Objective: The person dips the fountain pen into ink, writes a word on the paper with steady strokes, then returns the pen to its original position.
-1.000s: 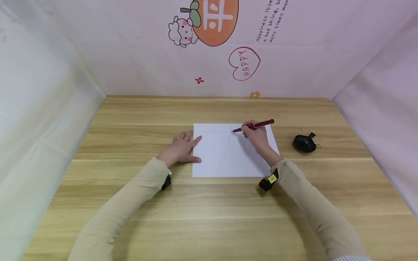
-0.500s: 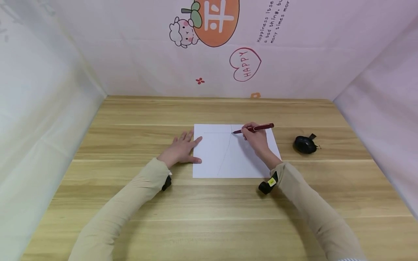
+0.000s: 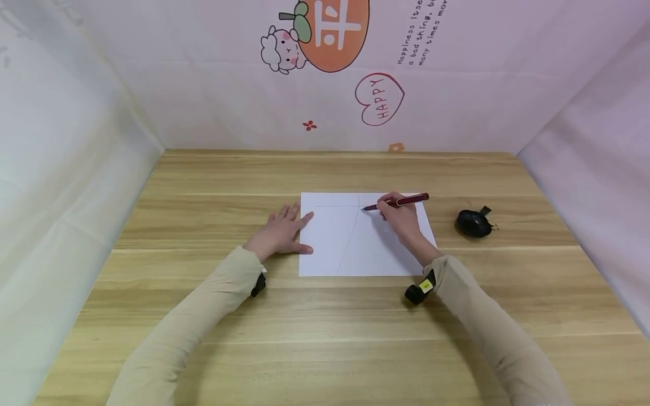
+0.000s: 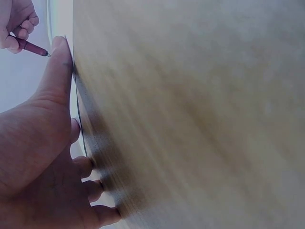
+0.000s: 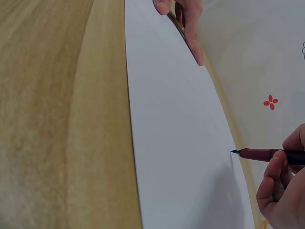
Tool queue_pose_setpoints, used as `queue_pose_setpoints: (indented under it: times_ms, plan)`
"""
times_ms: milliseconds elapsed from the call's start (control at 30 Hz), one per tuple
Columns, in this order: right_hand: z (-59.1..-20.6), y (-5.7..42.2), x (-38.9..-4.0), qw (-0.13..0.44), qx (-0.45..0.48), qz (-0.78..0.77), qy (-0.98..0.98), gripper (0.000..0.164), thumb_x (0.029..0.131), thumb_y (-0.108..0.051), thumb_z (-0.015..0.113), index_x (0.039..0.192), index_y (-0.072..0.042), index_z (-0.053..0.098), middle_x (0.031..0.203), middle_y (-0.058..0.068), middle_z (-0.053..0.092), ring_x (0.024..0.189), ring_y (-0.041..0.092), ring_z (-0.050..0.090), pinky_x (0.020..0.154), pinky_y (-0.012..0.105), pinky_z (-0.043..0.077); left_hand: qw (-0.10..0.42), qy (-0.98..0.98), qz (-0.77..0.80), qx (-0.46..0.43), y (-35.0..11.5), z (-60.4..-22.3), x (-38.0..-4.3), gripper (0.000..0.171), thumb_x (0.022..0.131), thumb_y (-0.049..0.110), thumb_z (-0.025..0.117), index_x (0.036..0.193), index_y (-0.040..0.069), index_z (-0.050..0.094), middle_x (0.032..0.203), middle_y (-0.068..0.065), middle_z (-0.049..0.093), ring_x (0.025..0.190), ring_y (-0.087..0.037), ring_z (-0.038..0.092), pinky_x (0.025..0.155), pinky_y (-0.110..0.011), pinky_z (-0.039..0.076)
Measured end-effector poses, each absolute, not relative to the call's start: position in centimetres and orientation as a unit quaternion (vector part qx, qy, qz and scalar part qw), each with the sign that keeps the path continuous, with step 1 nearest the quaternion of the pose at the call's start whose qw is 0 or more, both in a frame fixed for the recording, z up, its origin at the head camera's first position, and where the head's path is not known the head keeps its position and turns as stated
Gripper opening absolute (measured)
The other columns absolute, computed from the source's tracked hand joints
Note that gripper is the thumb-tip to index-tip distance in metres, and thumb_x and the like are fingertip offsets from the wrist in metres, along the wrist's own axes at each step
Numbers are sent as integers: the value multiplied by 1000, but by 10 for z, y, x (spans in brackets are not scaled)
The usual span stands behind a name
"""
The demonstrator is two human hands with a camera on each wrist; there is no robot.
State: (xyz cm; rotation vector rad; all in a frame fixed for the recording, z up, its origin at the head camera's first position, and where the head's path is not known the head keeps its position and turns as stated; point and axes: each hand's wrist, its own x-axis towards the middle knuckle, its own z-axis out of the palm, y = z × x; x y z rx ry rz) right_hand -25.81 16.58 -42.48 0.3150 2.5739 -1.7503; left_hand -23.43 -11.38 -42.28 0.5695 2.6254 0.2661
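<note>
Dark red slim pen is sitting in the right hand, fingers pinching it, barrel slanting right. Nib is pointing left over the far half of the white rectangular paper sheet, just beside where two thin drawn lines are meeting; contact unclear. Left hand is lying spread, grasping nothing, thumb and index finger resting on the sheet's left edge. Glossy black rounded object is sitting right of the sheet on the light wood-grain table.
</note>
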Motion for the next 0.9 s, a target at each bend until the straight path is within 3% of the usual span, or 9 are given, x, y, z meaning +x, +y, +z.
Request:
queue_pose_setpoints:
  times_ms: [900]
  plan:
    - [-424, 174, -247, 10, 87, -554, 828, 19, 86, -16, 56, 98, -4, 63, 66, -5, 55, 60, 7, 50, 53, 19, 38, 215, 948, 100, 212, -113, -423, -234, 93, 82, 59, 59, 152, 24, 10, 158, -14, -12, 145, -41, -5, 114, -62, 7]
